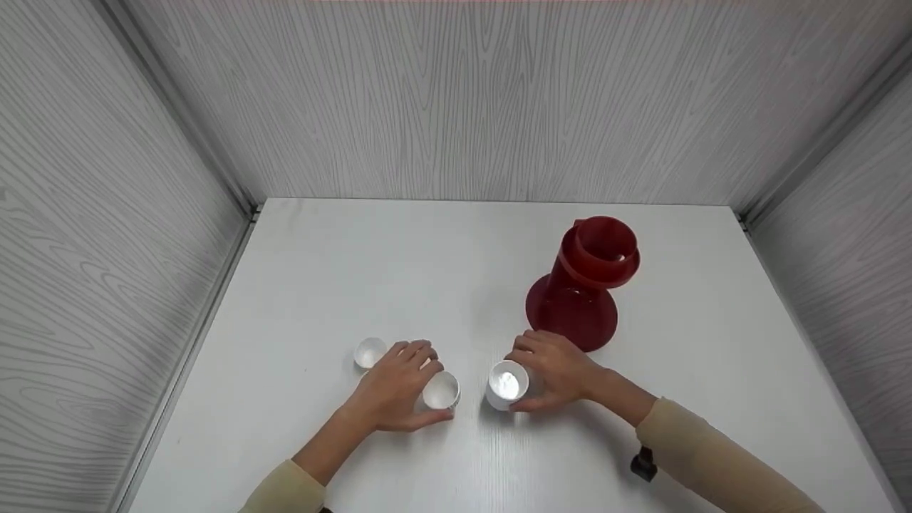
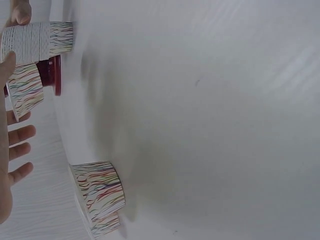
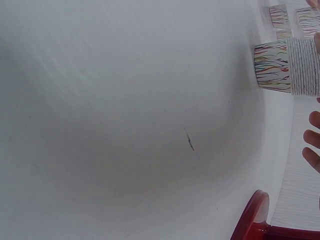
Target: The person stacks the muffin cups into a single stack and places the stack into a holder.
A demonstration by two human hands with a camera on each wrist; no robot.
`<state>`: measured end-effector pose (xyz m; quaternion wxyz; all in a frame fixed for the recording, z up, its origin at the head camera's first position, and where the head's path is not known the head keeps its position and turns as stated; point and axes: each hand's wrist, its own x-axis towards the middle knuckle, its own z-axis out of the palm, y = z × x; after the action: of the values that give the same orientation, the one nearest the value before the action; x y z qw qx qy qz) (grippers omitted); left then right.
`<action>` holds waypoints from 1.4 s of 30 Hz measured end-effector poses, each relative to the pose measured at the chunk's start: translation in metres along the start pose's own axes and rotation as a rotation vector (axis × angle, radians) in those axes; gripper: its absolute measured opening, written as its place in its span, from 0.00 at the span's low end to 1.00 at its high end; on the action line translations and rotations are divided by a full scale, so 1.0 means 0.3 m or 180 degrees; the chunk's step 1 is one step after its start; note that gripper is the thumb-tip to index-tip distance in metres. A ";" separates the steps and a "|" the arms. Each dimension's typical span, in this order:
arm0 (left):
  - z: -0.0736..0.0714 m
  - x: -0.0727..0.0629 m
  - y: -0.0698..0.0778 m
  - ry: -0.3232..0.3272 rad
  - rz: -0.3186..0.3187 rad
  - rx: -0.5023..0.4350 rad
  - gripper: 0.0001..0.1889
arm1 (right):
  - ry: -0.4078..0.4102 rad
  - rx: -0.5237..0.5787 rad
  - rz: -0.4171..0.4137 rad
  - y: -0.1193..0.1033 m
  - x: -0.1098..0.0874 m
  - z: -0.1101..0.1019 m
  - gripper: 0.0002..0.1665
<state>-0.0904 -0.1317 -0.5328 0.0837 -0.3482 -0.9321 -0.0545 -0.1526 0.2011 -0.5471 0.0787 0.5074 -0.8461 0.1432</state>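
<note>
My left hand [image 1: 399, 385] holds a paper baking cup [image 1: 441, 391] between thumb and fingers. Thin coloured streaks run over its outside, and in the left wrist view the cup [image 2: 26, 91] looks raised off the table. Just across from it, my right hand [image 1: 556, 370] grips a stack of the same paper cups [image 1: 508, 383] from the right side. The many close rims of this stack [image 3: 302, 67] show in the right wrist view. Beside the left hand's fingers stands another cup [image 1: 370, 353]; a further streaked cup [image 2: 100, 190] near it is mostly hidden under the hand in the head view.
A red plastic stand [image 1: 573, 310] with a round base and a hollow cup-like top stands beyond my right hand. Grey wood-grain panels [image 1: 456, 100] enclose the white table [image 1: 370, 271] at the back and on both sides.
</note>
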 end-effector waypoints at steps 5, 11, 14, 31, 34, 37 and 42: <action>-0.010 0.020 0.010 0.0018 0.0007 -0.0081 0.34 | -0.0011 0.0052 0.0016 0.001 0.000 0.001 0.37; -0.016 0.036 0.028 0.0060 -0.0013 -0.0154 0.34 | -0.0036 0.0067 0.0042 -0.001 -0.001 -0.001 0.37; -0.019 0.043 0.037 0.0125 0.0014 -0.0180 0.34 | -0.0025 0.0078 0.0038 -0.002 -0.002 -0.004 0.37; -0.043 0.087 0.080 0.0218 0.0087 -0.0358 0.32 | -0.0024 0.0030 0.0039 0.002 -0.003 0.000 0.37; -0.045 0.097 0.085 0.0248 0.0104 -0.0347 0.33 | -0.0046 0.0057 0.0063 0.002 -0.002 0.000 0.37; -0.045 0.107 0.090 0.0321 0.0139 -0.0382 0.32 | -0.0018 0.0066 0.0048 0.002 -0.001 -0.001 0.37; -0.046 0.116 0.093 0.0382 0.0168 -0.0439 0.31 | 0.0056 0.0041 -0.0010 0.004 -0.002 0.001 0.37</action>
<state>-0.0962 -0.0908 -0.5113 0.1167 -0.3736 -0.9099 -0.1371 -0.1533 0.2019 -0.5478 0.0831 0.5080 -0.8436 0.1529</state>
